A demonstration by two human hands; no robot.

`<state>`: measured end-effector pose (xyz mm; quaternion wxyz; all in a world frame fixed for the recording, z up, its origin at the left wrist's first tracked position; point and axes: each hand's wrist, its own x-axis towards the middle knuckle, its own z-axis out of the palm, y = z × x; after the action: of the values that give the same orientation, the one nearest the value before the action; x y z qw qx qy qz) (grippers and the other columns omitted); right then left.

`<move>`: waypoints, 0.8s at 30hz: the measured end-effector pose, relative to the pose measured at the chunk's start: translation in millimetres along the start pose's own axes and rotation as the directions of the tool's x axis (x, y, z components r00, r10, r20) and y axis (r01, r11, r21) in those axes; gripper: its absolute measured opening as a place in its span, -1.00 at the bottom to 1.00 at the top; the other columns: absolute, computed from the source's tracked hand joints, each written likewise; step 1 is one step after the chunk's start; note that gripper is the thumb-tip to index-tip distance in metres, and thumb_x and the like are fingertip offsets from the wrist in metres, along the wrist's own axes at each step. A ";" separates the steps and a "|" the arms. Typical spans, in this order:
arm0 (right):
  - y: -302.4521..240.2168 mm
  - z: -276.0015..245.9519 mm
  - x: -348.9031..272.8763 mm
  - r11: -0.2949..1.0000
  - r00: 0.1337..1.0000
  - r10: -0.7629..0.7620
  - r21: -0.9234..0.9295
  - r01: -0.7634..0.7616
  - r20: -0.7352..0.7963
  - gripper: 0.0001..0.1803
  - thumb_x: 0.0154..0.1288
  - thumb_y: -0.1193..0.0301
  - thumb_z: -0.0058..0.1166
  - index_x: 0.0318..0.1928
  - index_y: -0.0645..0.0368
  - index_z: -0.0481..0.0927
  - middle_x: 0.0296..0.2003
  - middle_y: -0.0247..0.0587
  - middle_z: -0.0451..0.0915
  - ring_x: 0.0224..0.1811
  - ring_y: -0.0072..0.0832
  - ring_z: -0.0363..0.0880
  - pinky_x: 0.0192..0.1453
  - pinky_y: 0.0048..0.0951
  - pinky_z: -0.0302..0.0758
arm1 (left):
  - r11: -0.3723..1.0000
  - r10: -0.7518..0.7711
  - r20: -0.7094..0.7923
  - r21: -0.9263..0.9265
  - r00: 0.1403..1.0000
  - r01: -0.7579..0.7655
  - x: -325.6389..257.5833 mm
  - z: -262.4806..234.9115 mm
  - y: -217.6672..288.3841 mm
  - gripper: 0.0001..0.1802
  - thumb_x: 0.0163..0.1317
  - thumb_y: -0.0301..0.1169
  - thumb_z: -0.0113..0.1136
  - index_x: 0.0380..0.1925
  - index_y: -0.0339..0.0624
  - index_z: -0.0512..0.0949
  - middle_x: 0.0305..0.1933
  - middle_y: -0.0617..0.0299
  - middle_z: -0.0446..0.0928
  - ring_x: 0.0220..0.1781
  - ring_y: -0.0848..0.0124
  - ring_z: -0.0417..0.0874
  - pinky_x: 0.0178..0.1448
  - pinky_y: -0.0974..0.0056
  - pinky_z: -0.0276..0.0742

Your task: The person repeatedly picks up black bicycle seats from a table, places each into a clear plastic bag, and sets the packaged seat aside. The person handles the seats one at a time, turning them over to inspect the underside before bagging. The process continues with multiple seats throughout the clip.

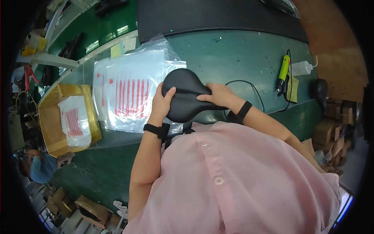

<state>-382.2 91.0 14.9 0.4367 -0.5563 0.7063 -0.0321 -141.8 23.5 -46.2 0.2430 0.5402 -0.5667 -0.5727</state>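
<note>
One black bicycle seat (186, 95) is at the near edge of our bench (233, 50), held between our left hand (161, 103) and right hand (220, 96), thumbs on top. Plastic bags (130, 72) lie leftward. We likely do best gripping evenly; its underside and our lower fingers are hidden.

Place: workshop | evidence: green workbench (226, 50) | bicycle saddle (184, 95) | yellow-green handheld power tool (283, 72) | stacked plastic bags (130, 89) | cardboard boxes (92, 209) nearby

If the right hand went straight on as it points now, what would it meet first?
The black saddle, which the right hand touches with its thumb. Past it, clear plastic bags lie that way, seemingly lower, though depth is unclear.
</note>
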 end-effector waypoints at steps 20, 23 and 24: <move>0.9 5.0 13.4 0.986 0.990 -0.141 0.089 0.141 -0.005 -0.12 0.14 0.05 0.25 0.32 0.34 0.23 0.14 0.22 0.46 0.18 -0.03 0.47 0.24 -0.24 0.39 | 0.999 0.005 -0.106 0.036 0.994 -0.001 -7.7 2.1 -4.5 -0.30 0.42 0.04 -0.18 0.28 -0.36 0.27 0.18 -0.30 0.44 0.24 -0.09 0.47 0.29 0.12 0.35; -24.1 2.3 9.1 0.999 0.999 -0.014 0.028 0.015 -0.052 -0.09 0.07 0.00 0.30 0.30 0.31 0.28 0.10 0.20 0.49 0.15 -0.03 0.49 0.21 -0.21 0.42 | 0.999 -0.020 -0.110 0.022 0.994 0.023 -10.1 2.7 -2.2 -0.29 0.43 0.06 -0.22 0.29 -0.36 0.26 0.19 -0.30 0.43 0.25 -0.09 0.46 0.30 0.12 0.34; -26.1 3.3 11.2 1.000 0.997 -0.005 0.009 0.006 -0.075 -0.06 0.04 -0.02 0.31 0.29 0.31 0.28 0.09 0.18 0.50 0.15 -0.04 0.49 0.20 -0.20 0.43 | 0.999 -0.031 -0.110 0.016 0.993 0.033 -10.9 2.7 0.8 -0.29 0.44 0.07 -0.24 0.29 -0.35 0.26 0.19 -0.30 0.43 0.25 -0.09 0.46 0.30 0.12 0.34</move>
<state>-360.3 73.5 20.2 0.4124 -0.5547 0.7204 -0.0571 -141.3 34.1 -42.3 0.2597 0.5820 -0.5490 -0.5408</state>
